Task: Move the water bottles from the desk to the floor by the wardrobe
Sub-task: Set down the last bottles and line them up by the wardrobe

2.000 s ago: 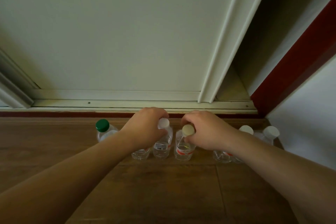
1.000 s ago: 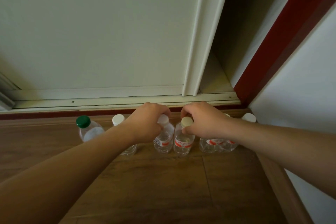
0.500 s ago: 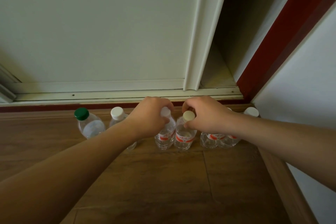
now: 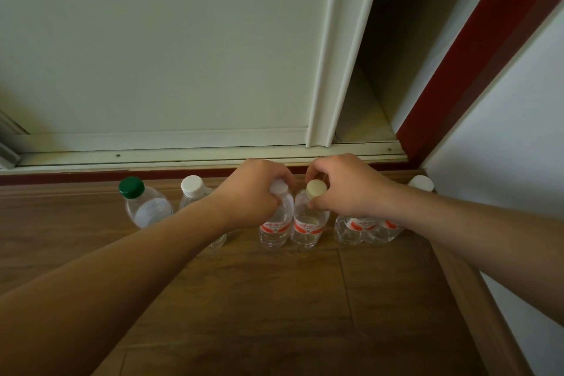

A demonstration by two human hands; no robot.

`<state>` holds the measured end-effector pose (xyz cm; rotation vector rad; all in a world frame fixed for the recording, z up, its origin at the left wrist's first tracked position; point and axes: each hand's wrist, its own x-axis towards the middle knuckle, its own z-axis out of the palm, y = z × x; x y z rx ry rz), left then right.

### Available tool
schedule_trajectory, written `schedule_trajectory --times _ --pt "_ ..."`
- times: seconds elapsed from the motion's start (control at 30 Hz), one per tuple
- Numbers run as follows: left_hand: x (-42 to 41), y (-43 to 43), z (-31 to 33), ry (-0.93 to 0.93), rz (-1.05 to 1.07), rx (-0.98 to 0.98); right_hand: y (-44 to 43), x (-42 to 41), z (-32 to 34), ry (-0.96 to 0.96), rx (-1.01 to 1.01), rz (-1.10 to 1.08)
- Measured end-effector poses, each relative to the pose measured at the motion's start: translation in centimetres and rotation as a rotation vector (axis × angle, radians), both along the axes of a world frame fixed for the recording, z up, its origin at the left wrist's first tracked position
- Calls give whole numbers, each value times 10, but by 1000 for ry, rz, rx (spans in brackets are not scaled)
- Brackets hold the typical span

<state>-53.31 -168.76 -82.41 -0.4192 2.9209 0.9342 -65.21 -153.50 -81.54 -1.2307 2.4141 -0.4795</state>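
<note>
**Two bottles set down at the wardrobe's foot**

The clear plastic water bottle with a white cap and red label [image 4: 276, 224] stands upright on the brown wood-plank floor [image 4: 274, 299], the left hand [image 4: 253, 195] curled closed around its neck and cap. Touching it on the right, the clear plastic bottle with a cream cap and red label [image 4: 309, 223] is pinched at the cap by the right hand [image 4: 345, 189]. A top grip likely keeps each thin, ribbed body steady while it joins the row. Further left stand a white-capped clear bottle [image 4: 192, 188] and a rounder green-capped clear bottle [image 4: 143, 206]; right, partly hidden under the forearm, are red-labelled clear bottles [image 4: 363, 229]. Just behind runs the pale, smooth sliding wardrobe door [image 4: 183, 40], on its track [image 4: 152, 156].
</note>
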Motion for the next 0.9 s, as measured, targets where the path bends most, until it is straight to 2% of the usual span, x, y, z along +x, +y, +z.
schedule_trajectory --times 0.9 --pt "-14 19 -6 27 -84 23 26 -14 5 42 79 7"
